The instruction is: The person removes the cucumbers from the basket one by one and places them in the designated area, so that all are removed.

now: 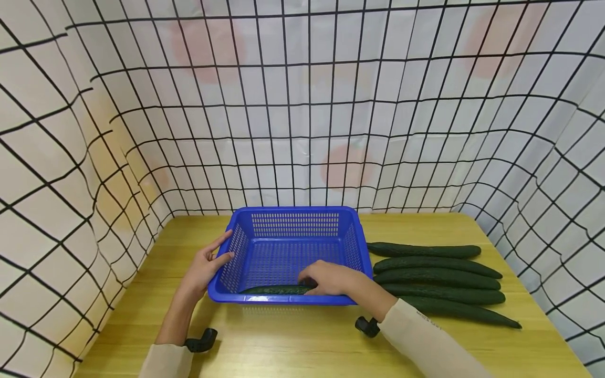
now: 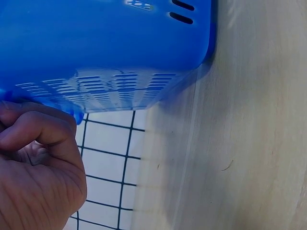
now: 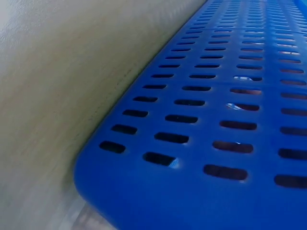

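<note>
A blue plastic basket (image 1: 293, 247) with slotted sides stands on the wooden table. My left hand (image 1: 208, 268) grips its left rim, thumb over the edge; in the left wrist view the curled fingers of that hand (image 2: 41, 158) are at the rim. Inside the basket, along the near wall, lies a dark green cucumber (image 1: 276, 290). My right hand (image 1: 328, 278) reaches over the near right rim and holds the cucumber at its right end, partly covering it. The right wrist view shows only the basket's slotted outer wall (image 3: 192, 115); the hand is hidden there.
Several cucumbers (image 1: 439, 278) lie side by side on the table (image 1: 264, 346), right of the basket. Black wire mesh (image 1: 309, 121) encloses the table at the back and both sides, with a pale patterned sheet behind it.
</note>
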### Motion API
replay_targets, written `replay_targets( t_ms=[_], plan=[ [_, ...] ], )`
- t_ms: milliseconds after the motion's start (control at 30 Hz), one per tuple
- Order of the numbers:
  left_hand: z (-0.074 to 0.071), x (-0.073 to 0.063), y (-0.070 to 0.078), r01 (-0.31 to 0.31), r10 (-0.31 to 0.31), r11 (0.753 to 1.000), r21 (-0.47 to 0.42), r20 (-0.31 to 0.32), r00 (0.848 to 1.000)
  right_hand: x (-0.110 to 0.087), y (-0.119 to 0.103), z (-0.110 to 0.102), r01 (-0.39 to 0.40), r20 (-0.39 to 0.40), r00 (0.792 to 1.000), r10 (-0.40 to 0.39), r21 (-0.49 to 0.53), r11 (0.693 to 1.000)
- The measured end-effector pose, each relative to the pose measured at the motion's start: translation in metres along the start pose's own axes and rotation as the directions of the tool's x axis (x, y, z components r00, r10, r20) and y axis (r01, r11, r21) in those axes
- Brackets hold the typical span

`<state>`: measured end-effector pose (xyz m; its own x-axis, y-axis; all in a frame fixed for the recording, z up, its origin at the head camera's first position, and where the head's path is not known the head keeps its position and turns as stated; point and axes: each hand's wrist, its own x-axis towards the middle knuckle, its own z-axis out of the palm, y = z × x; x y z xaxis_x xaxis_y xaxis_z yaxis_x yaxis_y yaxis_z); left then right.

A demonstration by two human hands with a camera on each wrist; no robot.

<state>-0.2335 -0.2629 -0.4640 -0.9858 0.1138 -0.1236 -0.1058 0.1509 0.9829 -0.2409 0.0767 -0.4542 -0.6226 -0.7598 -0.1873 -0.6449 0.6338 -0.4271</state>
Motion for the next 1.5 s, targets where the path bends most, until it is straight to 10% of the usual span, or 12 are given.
replay_targets(
  t_ms=[233,700,1500],
  plan=[
    [0.0,0.001,0.0,-0.011,0.011,1.0,-0.01,0.006,1.0,-0.001,-0.002,-0.003,0.007,0.006,1.0,-0.006,-0.074,0.997],
    [-0.001,0.003,-0.001,-0.018,0.018,1.0,-0.002,0.009,1.0,-0.005,0.001,-0.007,0.027,-0.158,0.987,-0.012,0.089,0.996],
    [-0.001,0.002,0.001,-0.009,0.01,0.999,-0.045,0.026,1.0,-0.039,-0.003,-0.038,0.053,-0.494,0.87,-0.01,0.075,0.996]
  ],
)
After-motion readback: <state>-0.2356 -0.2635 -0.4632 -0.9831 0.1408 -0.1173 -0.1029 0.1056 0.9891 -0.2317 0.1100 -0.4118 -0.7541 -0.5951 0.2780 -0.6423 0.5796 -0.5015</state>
